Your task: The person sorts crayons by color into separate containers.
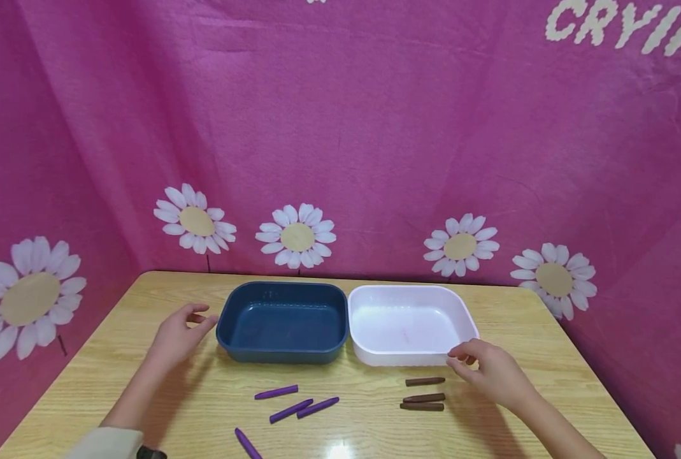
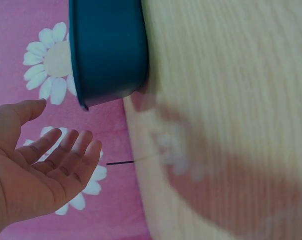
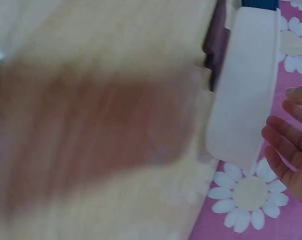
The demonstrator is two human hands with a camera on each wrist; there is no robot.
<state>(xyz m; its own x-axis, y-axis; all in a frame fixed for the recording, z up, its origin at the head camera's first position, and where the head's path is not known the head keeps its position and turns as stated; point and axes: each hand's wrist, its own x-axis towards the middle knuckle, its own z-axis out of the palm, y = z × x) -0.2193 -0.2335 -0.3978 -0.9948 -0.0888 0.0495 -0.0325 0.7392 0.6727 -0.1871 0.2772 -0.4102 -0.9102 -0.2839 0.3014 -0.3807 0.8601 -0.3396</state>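
My left hand is beside the left end of a dark blue tray, its fingers loosely bent and nothing in them. In the left wrist view a gap shows between this hand and the blue tray. At the front right corner of a white tray is my right hand, fingertips right at the rim in the head view. The right wrist view shows its fingers relaxed and holding nothing, close to the white tray. Both trays stand side by side, with nothing inside.
Several purple crayons lie in front of the blue tray, among them one crayon near it and another at the front edge of view. Three brown crayons lie before the white tray. A pink cloth with daisies hangs behind the wooden table.
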